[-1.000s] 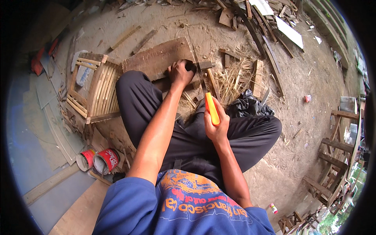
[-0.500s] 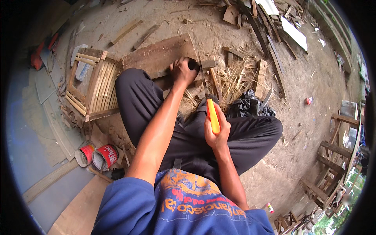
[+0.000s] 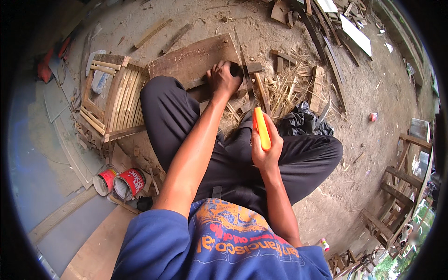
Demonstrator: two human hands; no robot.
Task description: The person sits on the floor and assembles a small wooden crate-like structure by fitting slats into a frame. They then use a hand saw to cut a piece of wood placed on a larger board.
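Observation:
I sit cross-legged on dirt ground in dark trousers. My left hand (image 3: pixel 224 78) reaches forward, its fingers closed around a dark object at the edge of a brown wooden board (image 3: pixel 193 58); a long thin blade or strip (image 3: pixel 247 79) lies beside it. My right hand (image 3: pixel 265 151) is raised above my right knee and grips an orange utility knife (image 3: pixel 262 127), pointing up and away from me. Thin bamboo slivers and shavings (image 3: pixel 284 88) lie in front of my legs.
A slatted bamboo crate (image 3: pixel 112 100) stands by my left knee. Two red-labelled tins (image 3: pixel 122 183) lie on their sides near my left hip. A black plastic bag (image 3: pixel 303 122) sits by my right knee. Wood scraps litter the far ground; wooden frames (image 3: pixel 401 186) stand at right.
My right hand with the orange knife has stayed raised, shifting slightly. My left hand remains on the dark object at the board's edge.

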